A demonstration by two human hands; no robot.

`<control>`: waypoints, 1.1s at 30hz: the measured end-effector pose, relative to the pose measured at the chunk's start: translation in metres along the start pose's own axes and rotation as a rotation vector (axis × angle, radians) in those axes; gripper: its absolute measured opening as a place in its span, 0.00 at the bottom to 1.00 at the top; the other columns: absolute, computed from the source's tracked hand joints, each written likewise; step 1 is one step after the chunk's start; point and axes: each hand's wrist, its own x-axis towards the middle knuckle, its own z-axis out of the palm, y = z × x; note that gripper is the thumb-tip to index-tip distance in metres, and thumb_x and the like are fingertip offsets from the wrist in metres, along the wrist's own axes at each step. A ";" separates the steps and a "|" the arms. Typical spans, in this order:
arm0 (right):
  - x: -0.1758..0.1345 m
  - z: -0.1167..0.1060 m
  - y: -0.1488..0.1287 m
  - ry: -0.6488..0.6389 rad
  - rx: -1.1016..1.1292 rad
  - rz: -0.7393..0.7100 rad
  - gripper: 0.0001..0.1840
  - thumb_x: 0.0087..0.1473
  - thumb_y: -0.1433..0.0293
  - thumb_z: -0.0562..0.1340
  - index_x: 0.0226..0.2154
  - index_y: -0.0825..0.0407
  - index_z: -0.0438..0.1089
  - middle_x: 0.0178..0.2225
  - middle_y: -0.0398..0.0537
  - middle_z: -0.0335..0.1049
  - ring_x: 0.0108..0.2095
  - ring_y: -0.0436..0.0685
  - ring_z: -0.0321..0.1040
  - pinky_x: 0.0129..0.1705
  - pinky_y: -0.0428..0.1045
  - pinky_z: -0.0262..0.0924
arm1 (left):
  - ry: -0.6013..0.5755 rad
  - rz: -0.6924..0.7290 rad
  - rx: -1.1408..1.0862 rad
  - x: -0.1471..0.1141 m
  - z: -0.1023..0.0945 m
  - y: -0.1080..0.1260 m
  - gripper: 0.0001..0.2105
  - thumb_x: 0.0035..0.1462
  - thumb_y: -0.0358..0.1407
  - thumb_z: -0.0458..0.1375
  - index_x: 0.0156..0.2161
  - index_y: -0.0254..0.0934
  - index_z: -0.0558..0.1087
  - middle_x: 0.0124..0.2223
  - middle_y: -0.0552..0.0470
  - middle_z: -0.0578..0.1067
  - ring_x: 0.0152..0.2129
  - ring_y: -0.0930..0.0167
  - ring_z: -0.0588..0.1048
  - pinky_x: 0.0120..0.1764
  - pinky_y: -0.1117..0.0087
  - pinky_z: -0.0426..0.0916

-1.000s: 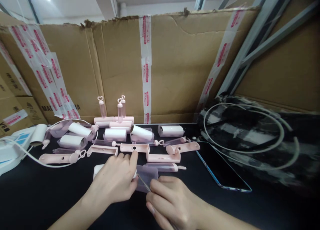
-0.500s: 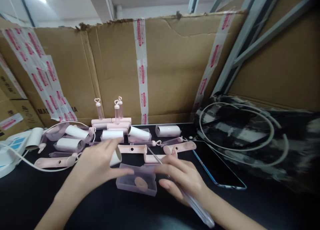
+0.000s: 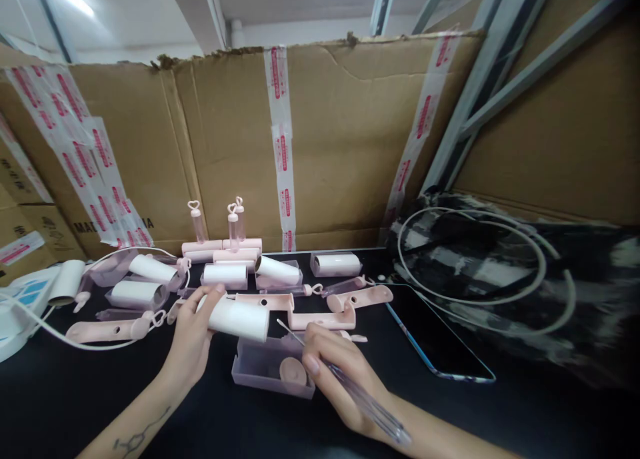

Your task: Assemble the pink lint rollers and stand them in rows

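My left hand (image 3: 193, 332) is closed around a white paper roll (image 3: 243, 319), lifted and tilted over the back of a translucent lilac box (image 3: 253, 372). Inside that box lies a small round pink cap (image 3: 293, 372). A screwdriver with a clear handle (image 3: 367, 402) is gripped in my right hand (image 3: 340, 372), its thin metal tip pointing up and left, close to the roll's right end but apart from it. Behind both hands lie pink half shells (image 3: 323, 320), and another pink piece (image 3: 364, 299) sits to their right.
More white rolls (image 3: 225, 276) in lilac trays spread across the black table (image 3: 210, 412). Pink tubes with heart loops (image 3: 199, 226) stand at the cardboard wall (image 3: 230, 139). A phone (image 3: 440, 339) and coiled white cable (image 3: 475, 212) lie right, a white device (image 3: 30, 299) left.
My left hand has closed on the white roll and raised it over the box's back edge. My right hand has shifted slightly left and down with the screwdriver.
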 end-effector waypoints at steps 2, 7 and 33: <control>-0.001 0.000 0.000 -0.023 0.001 -0.028 0.10 0.58 0.74 0.50 0.25 0.52 0.58 0.24 0.42 0.56 0.25 0.49 0.56 0.26 0.45 0.52 | 0.001 0.020 0.060 -0.003 0.003 -0.002 0.12 0.46 0.42 0.63 0.28 0.35 0.67 0.27 0.57 0.66 0.24 0.77 0.63 0.25 0.80 0.60; -0.001 -0.002 -0.001 -0.081 -0.032 -0.016 0.11 0.58 0.74 0.49 0.24 0.52 0.57 0.23 0.42 0.55 0.24 0.49 0.55 0.25 0.45 0.50 | -0.017 0.098 0.183 -0.008 0.007 -0.008 0.13 0.49 0.44 0.60 0.27 0.35 0.67 0.28 0.56 0.67 0.24 0.76 0.63 0.25 0.78 0.58; 0.007 -0.017 -0.004 0.028 -0.115 0.020 0.18 0.59 0.71 0.49 0.19 0.52 0.57 0.19 0.41 0.54 0.21 0.49 0.54 0.24 0.46 0.49 | 0.091 0.360 0.355 -0.008 0.000 0.003 0.13 0.54 0.46 0.54 0.26 0.38 0.67 0.26 0.55 0.66 0.25 0.71 0.64 0.28 0.74 0.56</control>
